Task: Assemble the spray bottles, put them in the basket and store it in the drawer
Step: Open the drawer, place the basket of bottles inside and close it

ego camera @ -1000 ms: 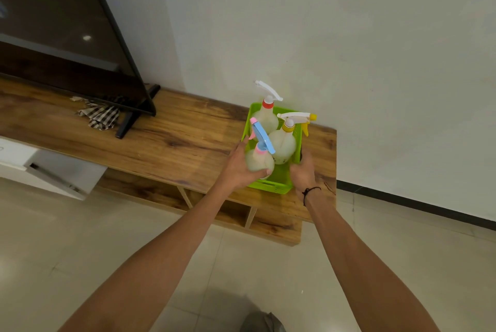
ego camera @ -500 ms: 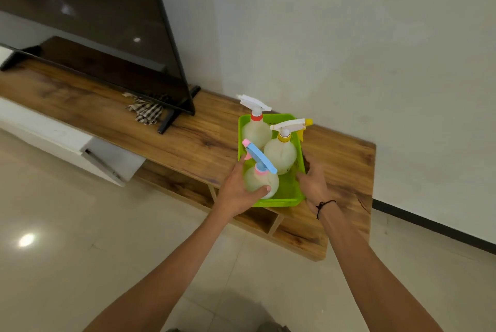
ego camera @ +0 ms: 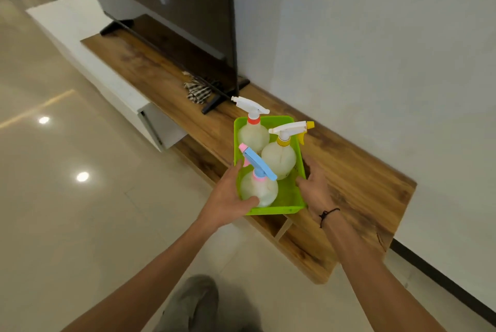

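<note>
While three assembled spray bottles stand upright inside it, the lime-green plastic basket (ego camera: 291, 199) sits over the front edge of the wooden TV console (ego camera: 357, 184), and whether its base rests on the wood or is lifted just clear is hard to tell from this angle. Nearest the person is the bottle with the blue and pink trigger head (ego camera: 259, 186); behind it to the right stands the bottle with the white head and yellow collar (ego camera: 280, 156), and at the far left corner the bottle with the white head and red collar (ego camera: 252, 133). All three bodies are pale and translucent, packed close together. The left hand (ego camera: 228, 197) grips the basket's left wall, thumb hooked over the near rim and lying against the blue-headed bottle, fingers outside. The right hand (ego camera: 314, 186) holds the right wall, fingers curled along its outer side, with a dark cord bracelet (ego camera: 328, 213) at the wrist. Further along the console a flat-screen television (ego camera: 166, 9) stands on black feet, a crumpled checked cloth (ego camera: 197, 90) lying beside the nearer foot. Below the top, to the left, a white drawer (ego camera: 158, 125) stands pulled partly open over the glossy tiled floor (ego camera: 67, 197).
</note>
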{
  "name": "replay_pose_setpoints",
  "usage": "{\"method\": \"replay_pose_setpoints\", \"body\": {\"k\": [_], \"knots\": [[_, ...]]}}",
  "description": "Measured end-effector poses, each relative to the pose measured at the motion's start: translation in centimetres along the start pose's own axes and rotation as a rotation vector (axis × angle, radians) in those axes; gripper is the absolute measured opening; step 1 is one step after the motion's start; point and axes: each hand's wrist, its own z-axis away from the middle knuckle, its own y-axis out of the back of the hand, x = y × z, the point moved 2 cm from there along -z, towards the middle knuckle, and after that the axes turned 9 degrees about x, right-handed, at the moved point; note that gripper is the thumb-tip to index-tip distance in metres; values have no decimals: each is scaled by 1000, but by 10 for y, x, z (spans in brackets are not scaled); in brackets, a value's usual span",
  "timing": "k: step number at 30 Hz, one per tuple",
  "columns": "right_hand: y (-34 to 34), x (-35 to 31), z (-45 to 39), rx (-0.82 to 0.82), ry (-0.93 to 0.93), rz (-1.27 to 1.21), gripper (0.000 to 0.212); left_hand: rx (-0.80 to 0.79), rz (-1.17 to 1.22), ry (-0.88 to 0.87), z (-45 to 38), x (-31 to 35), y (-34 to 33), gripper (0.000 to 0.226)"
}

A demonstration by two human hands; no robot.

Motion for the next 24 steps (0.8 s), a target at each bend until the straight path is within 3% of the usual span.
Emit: {"method": "replay_pose_setpoints", "body": {"k": [9,15,24], "knots": [[-66,-43,-16,-194,52,-20,73,126,45,-2,8,-3,73,97],[-137,-61,-22,-323,91,-32,77,81,61,252,-6,-47,152,82],[-278,-63,-14,-534,98,-29,74,181,57,454,-12,-128,247,52]]}}
